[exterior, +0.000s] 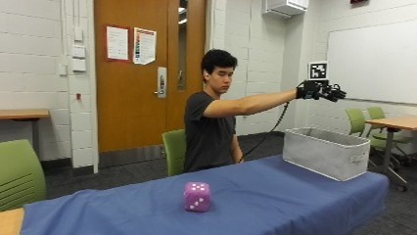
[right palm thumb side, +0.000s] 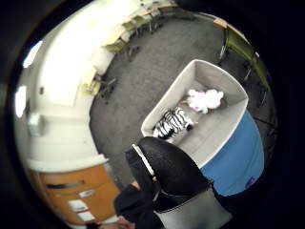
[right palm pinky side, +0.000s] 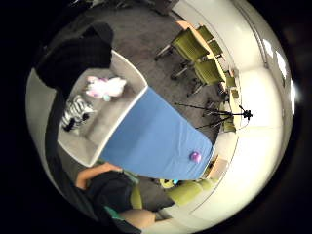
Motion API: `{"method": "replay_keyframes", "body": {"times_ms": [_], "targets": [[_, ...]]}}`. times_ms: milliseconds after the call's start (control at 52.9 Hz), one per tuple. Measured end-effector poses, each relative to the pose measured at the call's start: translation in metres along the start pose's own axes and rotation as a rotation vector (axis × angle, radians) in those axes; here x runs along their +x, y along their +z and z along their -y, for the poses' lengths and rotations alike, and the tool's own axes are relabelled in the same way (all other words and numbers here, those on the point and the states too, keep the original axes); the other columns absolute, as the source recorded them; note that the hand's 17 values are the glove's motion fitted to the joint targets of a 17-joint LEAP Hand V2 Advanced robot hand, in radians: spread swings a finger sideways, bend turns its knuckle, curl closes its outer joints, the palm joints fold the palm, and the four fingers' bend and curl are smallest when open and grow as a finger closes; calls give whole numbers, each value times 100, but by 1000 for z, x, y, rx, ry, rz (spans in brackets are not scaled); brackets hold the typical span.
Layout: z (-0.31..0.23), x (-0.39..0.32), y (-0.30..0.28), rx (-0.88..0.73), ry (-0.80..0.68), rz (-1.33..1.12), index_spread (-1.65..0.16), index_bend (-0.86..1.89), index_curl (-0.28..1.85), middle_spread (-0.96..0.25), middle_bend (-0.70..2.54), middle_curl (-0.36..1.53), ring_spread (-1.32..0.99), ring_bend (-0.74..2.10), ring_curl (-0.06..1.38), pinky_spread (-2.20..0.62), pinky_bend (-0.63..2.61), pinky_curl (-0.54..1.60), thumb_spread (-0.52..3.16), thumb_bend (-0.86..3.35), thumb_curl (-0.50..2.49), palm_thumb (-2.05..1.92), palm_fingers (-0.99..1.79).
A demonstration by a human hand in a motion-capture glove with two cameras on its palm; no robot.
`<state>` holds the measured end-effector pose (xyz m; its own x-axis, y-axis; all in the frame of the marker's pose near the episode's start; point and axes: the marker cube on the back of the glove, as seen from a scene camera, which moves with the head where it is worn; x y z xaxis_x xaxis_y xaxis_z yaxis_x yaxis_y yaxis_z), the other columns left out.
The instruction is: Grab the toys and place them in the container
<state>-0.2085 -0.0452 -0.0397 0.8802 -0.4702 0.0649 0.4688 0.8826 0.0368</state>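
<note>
Landmark: grey fabric container point(exterior: 326, 152), standing on the blue-covered counter point(exterior: 261, 196) at the end farthest from the door.

Item 1. Right hand point(exterior: 320, 91), black-gloved. Raised on an outstretched arm, well above the container and roughly over it. The grip is released: fingers spread and relaxed, nothing in them.

Item 2. Striped zebra toy point(right palm thumb side: 171, 123). Lying on the floor of the container, toward one end wall. Also seen in the little-finger palm view point(right palm pinky side: 75, 113).

Item 3. White and pink plush toy point(right palm thumb side: 205, 99). Inside the container, just beside the zebra toy but apart from it.

Item 4. Purple dice toy point(exterior: 196, 197). On the counter, well apart from the container, toward the opposite end and near the front edge. It sits upright with white dots showing. It appears to be the only toy not yet stowed.

Status, as a judgement: two toys are stowed and one is outstanding. The step in hand is the trip from above the container to the dice.

Handling notes:
- Bring the arm down and across the counter away from the container, clearing its rim so the soft wall is not knocked.
- Approach the dice from above and take it across two opposite faces; it looks soft and should give a little.
- The counter cloth could ruck if fingers drag on it, so lift straight up before travelling.
- Carry it over the container's open middle, away from the two toys already there, and let go low.
</note>
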Motion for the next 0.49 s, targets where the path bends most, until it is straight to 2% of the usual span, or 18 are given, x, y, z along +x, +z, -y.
{"method": "replay_keyframes", "body": {"times_ms": [76, 170, 246, 340, 416, 454, 491], "targets": [[-15, 20, -4, 0, 33, -7, -37, 7, 50, -13, 20, 56, -15, 50, 38, -6, 125, 41, 107, -10, 53, -12, -18], [-40, 64, -8, 24, 0, -112, -36, 8, 44, -13, 20, 55, -16, 49, 37, -7, 117, 38, 108, -9, 46, -11, -15], [-63, 89, -14, 42, -27, -88, -35, 9, 41, -13, 20, 54, -18, 47, 37, -7, 112, 36, 108, -9, 41, -11, -13], [-93, 140, -21, 52, 132, -183, -35, 10, 37, -13, 20, 52, -19, 45, 36, -8, 107, 34, 108, -9, 37, -11, -11], [-125, 177, -29, 54, 197, -171, -34, 13, 36, -13, 20, 52, -20, 44, 36, -7, 103, 33, 107, -9, 33, -11, -8], [-143, 196, -34, 56, 176, -160, -34, 13, 35, -13, 20, 51, -20, 44, 36, -7, 101, 32, 107, -9, 32, -11, -7], [-165, 212, -40, 60, 86, -97, -34, 13, 34, -13, 20, 51, -21, 43, 35, -7, 99, 32, 106, -9, 31, -11, -7]]}}
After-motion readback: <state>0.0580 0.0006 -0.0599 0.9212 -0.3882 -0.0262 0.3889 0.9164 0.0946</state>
